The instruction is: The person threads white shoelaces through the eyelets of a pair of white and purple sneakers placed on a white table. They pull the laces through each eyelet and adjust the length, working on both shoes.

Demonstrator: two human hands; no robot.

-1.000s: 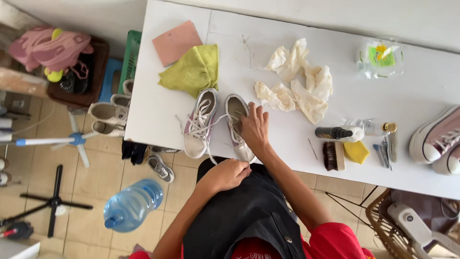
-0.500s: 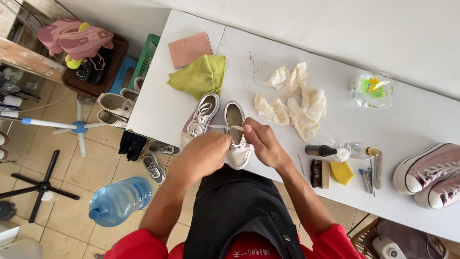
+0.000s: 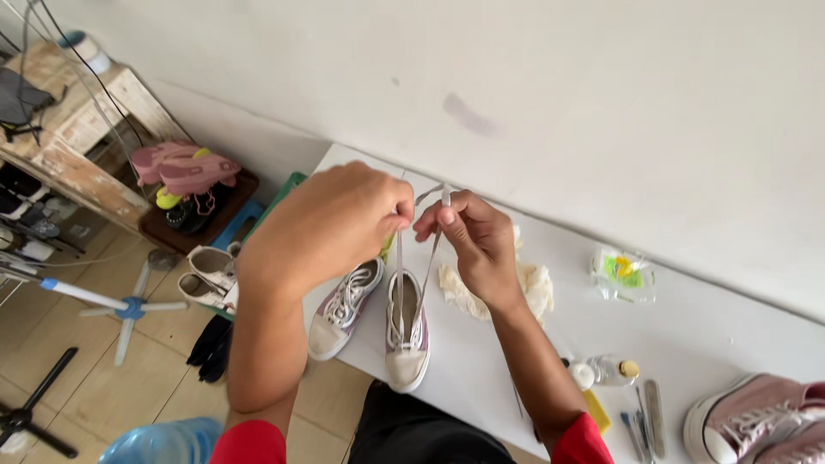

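Pulling lace (image 3: pixel 432 258) taut above sneaker (image 3: pixel 406 331) | left hand (image 3: pixel 322 228), right hand (image 3: pixel 477 241) each pinch an end | next: keep both ends level over sneaker.

Water bottle (image 3: pixel 163 440), pink sneakers (image 3: pixel 760 421) cropped; cloth perhaps hidden.

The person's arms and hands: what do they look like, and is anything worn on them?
Both hands are bare: the left hand and the right hand show no gloves, and no rings or watch that I can make out. The forearms are uncovered up to red sleeves that end near the elbows. A dark apron-like garment shows at the bottom edge between the arms.
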